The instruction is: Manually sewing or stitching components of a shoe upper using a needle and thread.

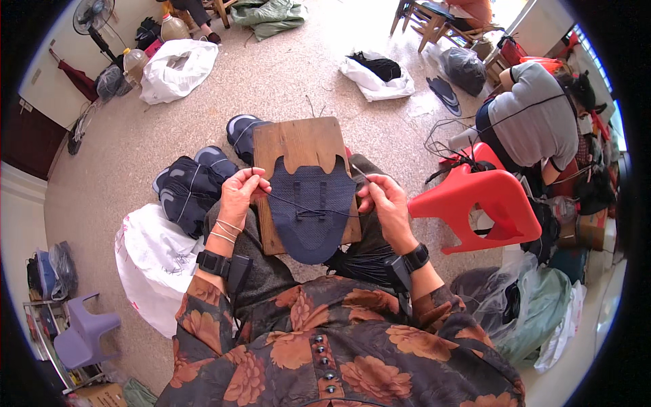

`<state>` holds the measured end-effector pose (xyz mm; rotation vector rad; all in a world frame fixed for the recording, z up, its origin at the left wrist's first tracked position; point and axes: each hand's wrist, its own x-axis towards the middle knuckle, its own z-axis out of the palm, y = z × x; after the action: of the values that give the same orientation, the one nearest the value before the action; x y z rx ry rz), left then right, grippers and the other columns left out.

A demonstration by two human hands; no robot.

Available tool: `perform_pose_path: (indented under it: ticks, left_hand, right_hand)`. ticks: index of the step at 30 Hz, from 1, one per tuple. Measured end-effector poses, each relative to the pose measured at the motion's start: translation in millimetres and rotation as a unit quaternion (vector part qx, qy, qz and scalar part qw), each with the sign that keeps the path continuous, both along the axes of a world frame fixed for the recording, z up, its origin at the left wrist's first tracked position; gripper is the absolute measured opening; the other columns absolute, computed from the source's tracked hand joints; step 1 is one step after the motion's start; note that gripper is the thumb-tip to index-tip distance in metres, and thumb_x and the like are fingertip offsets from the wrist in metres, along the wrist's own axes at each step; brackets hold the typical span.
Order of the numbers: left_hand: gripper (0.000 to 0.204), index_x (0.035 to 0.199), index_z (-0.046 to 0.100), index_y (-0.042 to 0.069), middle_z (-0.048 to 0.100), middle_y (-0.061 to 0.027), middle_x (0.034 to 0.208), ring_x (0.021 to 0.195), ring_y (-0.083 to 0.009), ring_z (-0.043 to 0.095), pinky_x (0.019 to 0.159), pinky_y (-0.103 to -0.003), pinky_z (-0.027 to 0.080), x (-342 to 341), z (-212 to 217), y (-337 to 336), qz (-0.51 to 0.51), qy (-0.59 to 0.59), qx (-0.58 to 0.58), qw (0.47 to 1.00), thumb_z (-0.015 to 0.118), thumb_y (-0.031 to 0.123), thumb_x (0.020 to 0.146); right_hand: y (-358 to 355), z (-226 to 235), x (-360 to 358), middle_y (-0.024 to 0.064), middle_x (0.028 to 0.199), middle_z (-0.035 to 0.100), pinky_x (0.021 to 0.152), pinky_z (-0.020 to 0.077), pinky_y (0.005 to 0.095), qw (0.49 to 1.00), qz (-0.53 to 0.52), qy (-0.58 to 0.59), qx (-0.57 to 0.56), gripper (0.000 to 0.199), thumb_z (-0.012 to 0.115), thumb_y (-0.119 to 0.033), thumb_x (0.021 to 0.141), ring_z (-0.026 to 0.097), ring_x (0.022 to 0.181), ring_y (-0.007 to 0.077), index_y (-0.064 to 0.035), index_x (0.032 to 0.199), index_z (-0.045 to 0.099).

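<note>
Hand-stitching of a dark blue shoe upper (310,207), laid flat on a wooden board (298,146) across the lap.

Left hand (241,193): fingers closed in a pinch on the dark thread (305,205) at the upper's left edge, over the board's left side. Right hand (388,203): fingers pinched shut on a thin needle (359,173), tip pointing up and left, just beside the upper's right edge. Thread drawn across the upper between the two hands, fairly taut.

Judged good practice for this step: thread kept taut but not strained, so no puckering of the mesh; left pinch held close to the stitch line to steady the piece; needle entered square to the fabric; board kept level on the knees; slack cleared before each pull to avoid knots.

Count:
- Shoe uppers in work: one.
- Boards: one.
- Needles: one visible.
- Finished or waiting dark uppers (196,183) stacked on the floor at left: a pile, exact number not discernible.
- White sacks: three, namely a sack by the left knee (152,261), a sack at upper left (178,68) and a sack at top centre (376,78).
- Red plastic stools (485,203): one, on its side at right.
- Wrist devices: two, one per forearm.
- Other persons: one seated worker in grey (536,119) at right.
- Electric fans (93,17): one, at upper left.
</note>
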<state>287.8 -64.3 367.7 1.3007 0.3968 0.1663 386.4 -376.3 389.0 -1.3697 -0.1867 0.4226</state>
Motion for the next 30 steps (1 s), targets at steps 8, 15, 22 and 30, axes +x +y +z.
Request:
perform_pose_path:
  ticks: [8,15,22,30]
  left_hand:
    - [0.019,0.105,0.070,0.000,0.071,-0.0063,0.099,0.093,-0.0141,0.066,0.086,-0.029,0.054,0,34,-28,-0.102,-0.040,0.090,0.990,0.057,0.014,0.103]
    - [0.018,0.107,0.071,-0.002,0.069,-0.0058,0.105,0.095,-0.0126,0.065,0.085,-0.026,0.053,6,61,-55,-0.144,-0.159,0.181,0.960,0.057,0.008,0.101]
    - [0.022,0.119,0.065,-0.003,0.067,-0.0038,0.087,0.068,-0.0072,0.063,0.069,-0.023,0.056,-1,40,-35,-0.040,-0.051,0.003,0.998,0.053,0.008,0.104]
    - [0.021,0.109,0.068,0.001,0.063,0.0014,0.074,0.058,-0.0044,0.060,0.054,-0.018,0.050,1,4,-18,-0.114,0.058,0.130,0.983,0.057,0.018,0.103]
  right_hand:
    - [18,15,6,0.0057,0.094,0.067,0.073,0.0536,0.0266,0.997,-0.044,-0.051,0.029,0.013,0.056,-0.009,0.102,0.063,0.077,0.0122,0.0005,0.110,0.059]
    - [52,51,25,0.0031,0.090,0.065,0.069,0.0492,0.0253,0.971,-0.036,-0.224,-0.070,0.011,0.062,-0.008,0.098,0.059,0.071,0.0111,0.0010,0.102,0.065]
    - [24,32,19,0.0024,0.087,0.066,0.069,0.0517,0.0257,0.998,0.006,-0.003,0.064,0.014,0.055,-0.012,0.103,0.061,0.076,0.0086,-0.0012,0.110,0.062]
    - [11,-38,-9,0.0221,0.084,0.065,0.071,0.0526,0.0430,0.906,0.050,-0.316,-0.276,0.006,0.060,-0.006,0.094,0.066,0.081,0.0404,-0.0005,0.094,0.058]
